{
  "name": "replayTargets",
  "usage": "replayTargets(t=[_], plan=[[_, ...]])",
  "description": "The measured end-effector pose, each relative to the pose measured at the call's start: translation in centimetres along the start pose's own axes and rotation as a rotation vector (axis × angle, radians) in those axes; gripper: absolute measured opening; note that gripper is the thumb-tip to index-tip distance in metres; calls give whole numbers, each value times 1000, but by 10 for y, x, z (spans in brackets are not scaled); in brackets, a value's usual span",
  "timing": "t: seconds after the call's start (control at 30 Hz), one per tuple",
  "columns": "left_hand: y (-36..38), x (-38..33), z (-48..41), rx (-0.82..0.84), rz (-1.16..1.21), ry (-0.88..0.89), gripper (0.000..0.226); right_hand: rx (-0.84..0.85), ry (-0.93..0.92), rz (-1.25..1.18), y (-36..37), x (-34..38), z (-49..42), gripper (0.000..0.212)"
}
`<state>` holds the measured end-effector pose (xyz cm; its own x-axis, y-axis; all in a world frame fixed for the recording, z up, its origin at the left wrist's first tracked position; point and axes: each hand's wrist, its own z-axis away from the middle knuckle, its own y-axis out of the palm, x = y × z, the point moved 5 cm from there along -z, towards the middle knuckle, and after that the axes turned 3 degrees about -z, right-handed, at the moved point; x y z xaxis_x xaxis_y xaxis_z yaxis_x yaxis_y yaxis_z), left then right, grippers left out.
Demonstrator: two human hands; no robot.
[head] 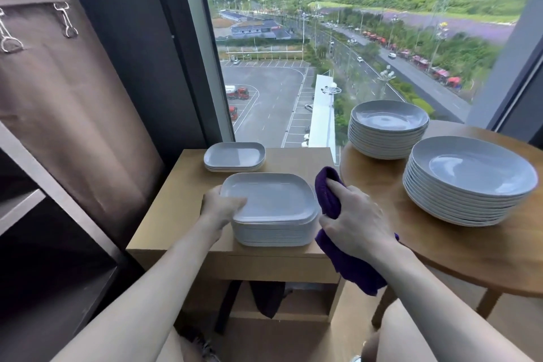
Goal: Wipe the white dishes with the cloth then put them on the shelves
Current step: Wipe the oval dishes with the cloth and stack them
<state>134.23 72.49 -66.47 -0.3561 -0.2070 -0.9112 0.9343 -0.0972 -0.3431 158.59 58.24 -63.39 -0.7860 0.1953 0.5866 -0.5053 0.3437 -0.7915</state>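
Two bare forearms (164, 279) reach in from 6 o'clock over a square wooden surface (176, 200) beside a high window (293, 53). The left hand (223, 206) grips the top white dish (270, 198) of a tall stack of rectangular dishes (276, 232) at the picture's centre, its fingers (213, 195) curled round the dish's left edge, thumb on the rim. At 3 o'clock of the stack, the right hand (355, 220) holds a purple cloth (352, 270), fingers clamped on a bunch of it just beside the dish's right edge while the rest hangs past the surface's front. A shorter stack of rectangular dishes (235, 157) sits at 12 o'clock of the tall one. Two stacks of round dishes (470, 179) stand on a round wooden surface (440, 244) toward 2 o'clock. Dark shelves (44, 214) run along 9 o'clock.
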Motion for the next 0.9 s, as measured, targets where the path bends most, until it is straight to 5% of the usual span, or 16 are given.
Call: replayTargets(t=[0.37,0.5,0.9], plan=[[1,11,-20,67,-380,200,54,32,45,-53,15,-12,-26,67],[-1,17,-37,97,-377,175,41,69,36,-51,18,-15,-42,66],[9,16,-158,48,140,-272,30,92,-95,297,9,-26,-145,74]])
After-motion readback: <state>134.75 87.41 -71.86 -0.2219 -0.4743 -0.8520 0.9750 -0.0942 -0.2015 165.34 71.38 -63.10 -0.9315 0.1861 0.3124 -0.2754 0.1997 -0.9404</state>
